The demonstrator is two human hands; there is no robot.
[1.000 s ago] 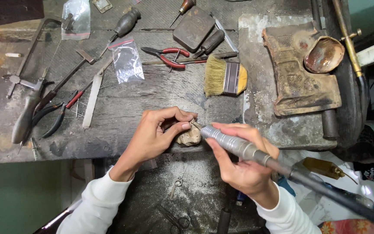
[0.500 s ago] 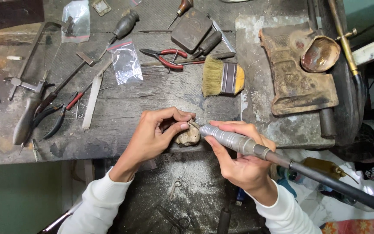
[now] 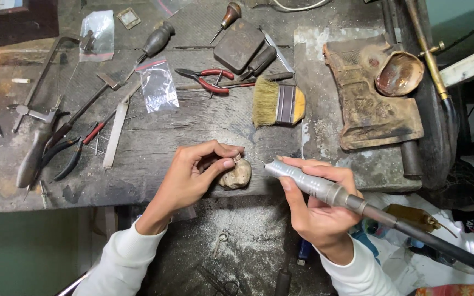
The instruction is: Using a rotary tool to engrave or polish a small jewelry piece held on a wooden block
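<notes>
Left hand: the left hand (image 3: 193, 175) sat in the lower middle of the frame, thumb and fingers pinched on a tiny piece too small to make out, pressed against the bench peg (image 3: 236, 174).
Right hand: the right hand (image 3: 316, 205) was wrapped around one rotary handpiece (image 3: 311, 183) in a pen grip, its fine tip pointing left at the pinched piece.
Handpiece lead: one dark flexible shaft (image 3: 440, 246) ran from the handpiece to the lower right corner.
Bench peg: one rounded, worn, pale knob stood at the front edge of the surface (image 3: 154, 159), between the two hands.
Brush: one flat brush (image 3: 278, 102) with pale bristles and a yellow handle lay just above the hands.
Pliers: one red-handled pair (image 3: 207, 79) lay above the brush; two dark pairs (image 3: 72, 151) lay at left, one of them with red on its handles.
Plastic bags: two small clear bags lay in the upper left, one (image 3: 159, 85) nearer the middle, one (image 3: 97, 34) near the top edge.
Saw frame: one (image 3: 42, 82) lay at far left.
Dish: one rusty round dish (image 3: 399, 73) rested on a worn brown block (image 3: 371, 109) at upper right.
</notes>
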